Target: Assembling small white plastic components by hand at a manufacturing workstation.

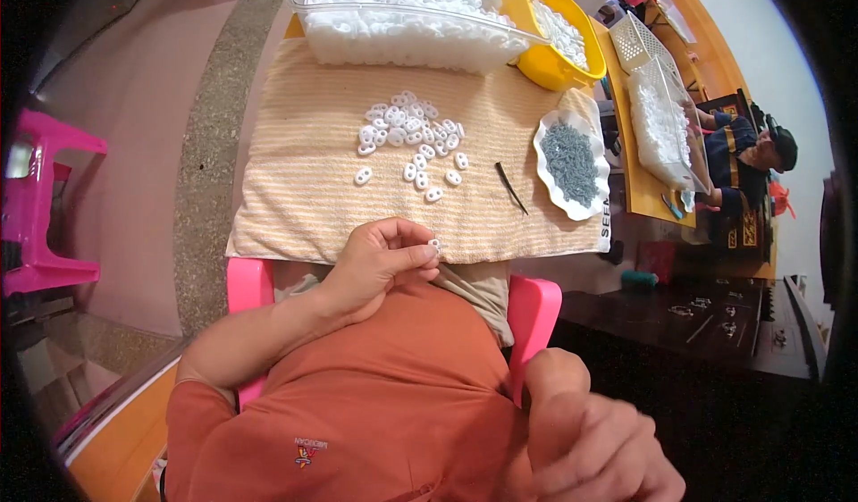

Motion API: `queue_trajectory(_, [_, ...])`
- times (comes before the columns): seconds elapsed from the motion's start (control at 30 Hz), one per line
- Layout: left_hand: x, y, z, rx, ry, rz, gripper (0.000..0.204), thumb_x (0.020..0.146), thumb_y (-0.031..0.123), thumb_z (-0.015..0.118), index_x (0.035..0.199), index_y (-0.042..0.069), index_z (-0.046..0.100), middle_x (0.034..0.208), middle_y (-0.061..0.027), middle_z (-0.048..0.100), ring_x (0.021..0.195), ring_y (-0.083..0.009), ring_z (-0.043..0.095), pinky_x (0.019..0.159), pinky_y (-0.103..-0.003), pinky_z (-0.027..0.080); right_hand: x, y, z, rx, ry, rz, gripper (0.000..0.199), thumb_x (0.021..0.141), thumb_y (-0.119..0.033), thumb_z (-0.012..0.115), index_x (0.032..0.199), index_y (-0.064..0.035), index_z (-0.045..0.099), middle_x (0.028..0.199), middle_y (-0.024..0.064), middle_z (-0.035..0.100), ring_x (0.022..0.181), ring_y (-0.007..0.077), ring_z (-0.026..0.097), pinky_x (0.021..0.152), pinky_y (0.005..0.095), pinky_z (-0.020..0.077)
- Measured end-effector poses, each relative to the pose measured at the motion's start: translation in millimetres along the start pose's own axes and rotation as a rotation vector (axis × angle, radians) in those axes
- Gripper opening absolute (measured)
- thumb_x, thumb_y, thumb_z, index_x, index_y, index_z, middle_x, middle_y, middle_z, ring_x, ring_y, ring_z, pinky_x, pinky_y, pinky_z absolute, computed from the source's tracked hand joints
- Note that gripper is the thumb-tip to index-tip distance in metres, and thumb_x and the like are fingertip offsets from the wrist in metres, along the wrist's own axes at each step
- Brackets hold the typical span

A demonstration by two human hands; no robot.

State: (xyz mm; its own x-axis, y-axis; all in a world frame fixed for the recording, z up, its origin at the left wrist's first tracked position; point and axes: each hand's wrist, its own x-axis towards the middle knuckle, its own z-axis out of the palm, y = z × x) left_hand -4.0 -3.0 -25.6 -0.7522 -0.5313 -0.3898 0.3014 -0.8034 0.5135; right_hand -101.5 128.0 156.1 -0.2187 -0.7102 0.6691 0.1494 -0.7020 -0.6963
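Observation:
My left hand (386, 259) is at the near edge of the towel-covered table, thumb and fingers pinched on a small white oval piece with holes (434, 245). Held up close at the lower right, away from the table, my right hand (601, 435) has its fingers curled in; whatever they may hold is hidden. A loose heap of white two-hole oval pieces (411, 121) lies on the striped towel (304, 163) beyond my left hand. To the right of the heap rests a thin dark pointed tool (511, 188). A scalloped white dish (543, 158) holds many tiny grey pieces.
A clear bin (402, 42) full of white pieces stands at the far edge, beside a yellow basin (550, 71) of similar pieces. Pink stools (45, 203) are at the left. On the right, another person (746, 158) sits by a second table with a white-filled bin (660, 127).

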Motion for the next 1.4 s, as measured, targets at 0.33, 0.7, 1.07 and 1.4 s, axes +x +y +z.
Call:
queue_trajectory(0.33, [0,-1,2,0.009,0.012,-0.007,0.016,0.085,0.002,0.065,0.100,0.002,0.059,0.088,-0.0067,0.064,0.078,-0.0148,0.065,0.073,-0.030,0.057,24,152,-139,-1.039,-0.127,0.347,0.012,0.080,0.003,0.066,0.092,0.0006,0.063,0.078,0.0117,0.062,0.066,0.0185,0.059,0.059,0.0260,0.0462])
queue_trajectory(0.7, [2,-2,-1,0.006,-0.004,0.005,0.016,0.085,0.002,0.065,0.100,0.001,0.059,0.088,-0.0068,0.064,0.079,-0.0145,0.064,0.074,-0.030,0.057,19,191,-157,-1.359,-0.408,0.520,0.015,0.083,-0.014,0.065,0.094,-0.0046,0.067,0.092,0.0122,0.064,0.078,0.0312,0.062,0.070,0.0383,0.0490])
queue_trajectory(1.07, [1,-1,-1,0.001,-0.009,0.001,0.016,0.085,0.002,0.066,0.100,0.000,0.060,0.088,-0.0073,0.064,0.078,-0.0150,0.065,0.073,-0.029,0.058,14,193,-153,-1.373,-0.319,0.427,0.017,0.081,-0.012,0.067,0.094,-0.0020,0.067,0.089,0.0123,0.064,0.068,0.0270,0.062,0.063,0.0350,0.0484])
queue_trajectory(1.4, [2,-1,-1,0.013,-0.002,-0.004,0.017,0.085,0.002,0.065,0.100,0.001,0.059,0.088,-0.0078,0.064,0.077,-0.0155,0.065,0.072,-0.029,0.058,9,181,-142,-1.301,-0.495,0.509,0.018,0.082,-0.016,0.068,0.095,-0.0041,0.068,0.090,0.0118,0.064,0.077,0.0300,0.064,0.067,0.0369,0.0489])
